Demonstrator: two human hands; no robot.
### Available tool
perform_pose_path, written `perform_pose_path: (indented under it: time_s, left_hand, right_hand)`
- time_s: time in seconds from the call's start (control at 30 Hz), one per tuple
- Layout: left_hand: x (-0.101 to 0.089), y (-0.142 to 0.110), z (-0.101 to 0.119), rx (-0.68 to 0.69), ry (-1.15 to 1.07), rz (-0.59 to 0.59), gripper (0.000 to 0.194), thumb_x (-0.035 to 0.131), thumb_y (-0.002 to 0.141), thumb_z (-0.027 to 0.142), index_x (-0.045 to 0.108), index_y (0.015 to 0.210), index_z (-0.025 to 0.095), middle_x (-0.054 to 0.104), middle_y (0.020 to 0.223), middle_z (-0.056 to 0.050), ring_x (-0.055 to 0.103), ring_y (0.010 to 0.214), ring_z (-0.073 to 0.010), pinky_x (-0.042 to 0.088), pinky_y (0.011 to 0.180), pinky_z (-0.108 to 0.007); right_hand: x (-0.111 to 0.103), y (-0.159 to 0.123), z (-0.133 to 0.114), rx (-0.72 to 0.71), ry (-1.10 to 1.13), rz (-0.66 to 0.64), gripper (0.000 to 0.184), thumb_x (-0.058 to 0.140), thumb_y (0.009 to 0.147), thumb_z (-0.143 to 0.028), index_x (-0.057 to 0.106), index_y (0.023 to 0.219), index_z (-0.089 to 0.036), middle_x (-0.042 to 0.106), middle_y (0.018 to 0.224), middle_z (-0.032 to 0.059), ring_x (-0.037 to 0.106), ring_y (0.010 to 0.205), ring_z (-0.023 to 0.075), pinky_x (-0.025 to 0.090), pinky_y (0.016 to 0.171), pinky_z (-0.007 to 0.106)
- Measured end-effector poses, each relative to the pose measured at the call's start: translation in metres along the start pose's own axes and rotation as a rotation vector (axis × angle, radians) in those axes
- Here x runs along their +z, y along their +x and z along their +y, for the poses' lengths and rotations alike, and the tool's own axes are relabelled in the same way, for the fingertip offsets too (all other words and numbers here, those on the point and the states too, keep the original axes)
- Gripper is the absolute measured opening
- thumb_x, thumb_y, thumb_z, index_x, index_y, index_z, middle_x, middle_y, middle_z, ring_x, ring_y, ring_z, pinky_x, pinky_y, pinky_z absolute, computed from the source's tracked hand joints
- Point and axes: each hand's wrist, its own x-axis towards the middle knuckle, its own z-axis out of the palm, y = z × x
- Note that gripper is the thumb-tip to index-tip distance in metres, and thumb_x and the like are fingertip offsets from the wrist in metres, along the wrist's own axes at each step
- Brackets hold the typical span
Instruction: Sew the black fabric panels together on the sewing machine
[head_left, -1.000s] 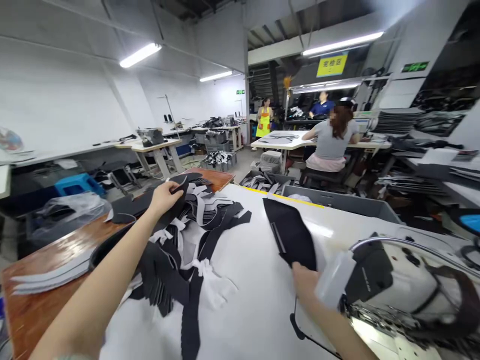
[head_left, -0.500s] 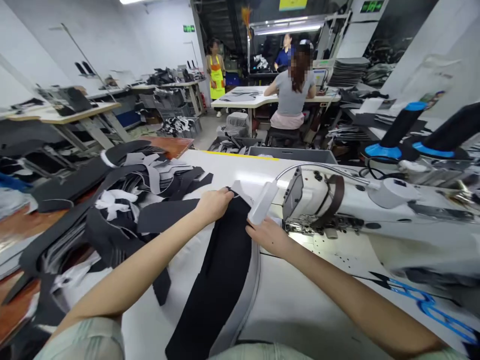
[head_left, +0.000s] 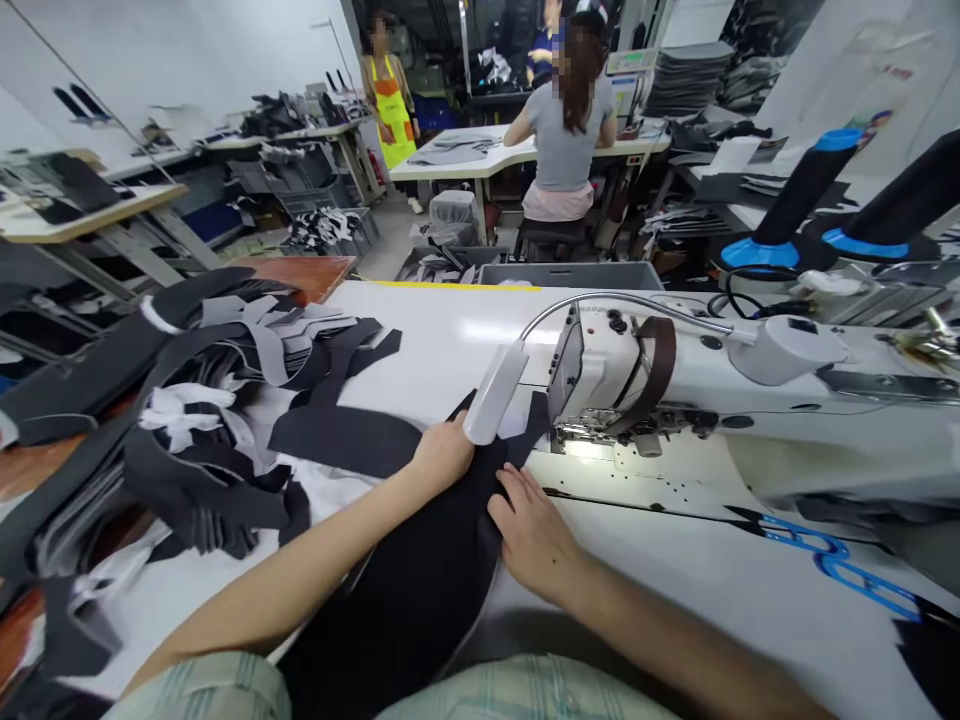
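A long black fabric piece (head_left: 420, 590) lies on the white sewing table (head_left: 450, 340), running from my lap toward the needle of a white sewing machine (head_left: 675, 400). My left hand (head_left: 442, 455) is closed on the fabric's far end, just left of the machine's white lamp head (head_left: 495, 393). My right hand (head_left: 532, 530) rests flat on the fabric with its fingers stretched out, right beside the left hand and in front of the needle area.
A heap of black, grey and white cut pieces (head_left: 187, 400) covers the table's left side. Two black thread cones (head_left: 795, 200) stand behind the machine. A seated person (head_left: 562, 130) works at a far table; another in a yellow apron (head_left: 390, 90) stands beyond.
My left hand left the pile of cut pieces and came to the black fabric. Both hands moved the fabric toward the machine's needle, and my view dropped from the room to the table.
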Motion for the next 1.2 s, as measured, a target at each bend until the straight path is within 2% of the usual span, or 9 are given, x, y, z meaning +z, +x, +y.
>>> perform_pose_path:
  time_s: [0.1, 0.2, 0.27, 0.37, 0.5, 0.63, 0.87, 1.1, 1.2]
  left_hand:
    - [0.017, -0.014, -0.002, -0.028, -0.06, 0.038, 0.031, 0.037, 0.09, 0.015, 0.055, 0.115, 0.013, 0.061, 0.107, -0.012, 0.064, 0.089, -0.0225, 0.051, 0.073, -0.033]
    - [0.016, -0.014, -0.007, -0.093, -0.073, 0.158, 0.03, 0.038, 0.092, 0.019, 0.056, 0.115, 0.013, 0.061, 0.105, -0.012, 0.064, 0.086, -0.0218, 0.051, 0.072, -0.031]
    - [0.008, -0.007, -0.005, -0.086, -0.052, 0.237, 0.03, 0.038, 0.092, 0.018, 0.056, 0.116, 0.014, 0.062, 0.103, -0.011, 0.063, 0.086, -0.0204, 0.05, 0.072, -0.029]
    - [-0.005, 0.006, 0.011, 0.062, 0.009, 0.281, 0.033, 0.038, 0.092, 0.014, 0.053, 0.121, 0.018, 0.062, 0.104, -0.008, 0.063, 0.085, -0.017, 0.049, 0.072, -0.026]
    - [-0.009, 0.013, 0.04, 0.302, 0.144, 0.174, 0.029, 0.041, 0.091, 0.012, 0.056, 0.117, 0.014, 0.063, 0.103, -0.009, 0.062, 0.082, -0.0178, 0.049, 0.062, -0.026]
    - [0.004, 0.008, 0.053, 0.415, 0.134, 0.168, 0.028, 0.044, 0.091, 0.013, 0.057, 0.115, 0.012, 0.063, 0.112, -0.013, 0.059, 0.093, -0.0204, 0.052, 0.064, -0.027]
    - [0.012, 0.008, 0.058, 0.433, 0.14, 0.162, 0.037, 0.04, 0.092, 0.012, 0.051, 0.127, 0.011, 0.057, 0.13, -0.012, 0.055, 0.11, -0.0195, 0.054, 0.072, -0.024]
    - [0.001, 0.018, 0.064, 0.491, 0.21, 0.128, 0.036, 0.038, 0.092, 0.012, 0.053, 0.125, 0.01, 0.058, 0.128, -0.013, 0.055, 0.11, -0.021, 0.055, 0.064, -0.026]
    - [-0.002, 0.02, 0.064, 0.542, 0.209, 0.122, 0.034, 0.038, 0.092, 0.012, 0.055, 0.121, 0.011, 0.059, 0.125, -0.013, 0.055, 0.109, -0.0208, 0.054, 0.067, -0.026]
  right_hand:
    - [-0.009, -0.002, 0.009, 0.027, 0.044, 0.009, 0.041, 0.049, 0.072, -0.005, 0.055, 0.112, -0.01, 0.052, 0.127, 0.022, 0.046, 0.122, 0.0301, 0.039, 0.103, 0.051]
    - [-0.016, 0.012, 0.019, 0.053, -0.005, -0.027, 0.06, 0.051, 0.07, -0.004, 0.046, 0.13, -0.002, 0.05, 0.129, 0.0251, 0.047, 0.12, 0.0318, 0.04, 0.102, 0.048]
    - [-0.017, 0.022, 0.022, 0.013, -0.033, -0.076, 0.055, 0.049, 0.074, -0.003, 0.049, 0.128, -0.001, 0.056, 0.12, 0.0241, 0.052, 0.11, 0.0295, 0.044, 0.098, 0.045]
    - [-0.016, 0.024, 0.021, -0.014, -0.049, -0.08, 0.042, 0.047, 0.079, -0.004, 0.058, 0.119, -0.004, 0.062, 0.106, 0.0201, 0.054, 0.105, 0.0281, 0.044, 0.098, 0.046]
    - [-0.019, 0.006, 0.022, 0.039, -0.009, -0.028, 0.037, 0.05, 0.081, -0.008, 0.061, 0.115, -0.011, 0.052, 0.128, 0.0203, 0.04, 0.128, 0.0302, 0.036, 0.106, 0.046]
    - [-0.028, -0.015, 0.027, -0.014, 0.079, -0.142, 0.035, 0.047, 0.085, -0.01, 0.059, 0.117, -0.012, 0.047, 0.135, 0.0205, 0.035, 0.133, 0.0292, 0.032, 0.109, 0.047]
    - [-0.041, -0.022, 0.028, 0.022, 0.148, -0.242, 0.033, 0.048, 0.086, -0.012, 0.059, 0.116, -0.011, 0.046, 0.136, 0.0241, 0.033, 0.135, 0.0323, 0.027, 0.109, 0.054]
    - [-0.049, -0.024, 0.032, 0.009, 0.153, -0.262, 0.029, 0.047, 0.086, -0.014, 0.061, 0.11, -0.007, 0.046, 0.134, 0.028, 0.036, 0.133, 0.0373, 0.027, 0.109, 0.054]
    - [-0.049, -0.025, 0.034, 0.011, 0.16, -0.254, 0.026, 0.048, 0.086, -0.016, 0.063, 0.107, -0.007, 0.047, 0.133, 0.0281, 0.037, 0.132, 0.0367, 0.027, 0.109, 0.055]
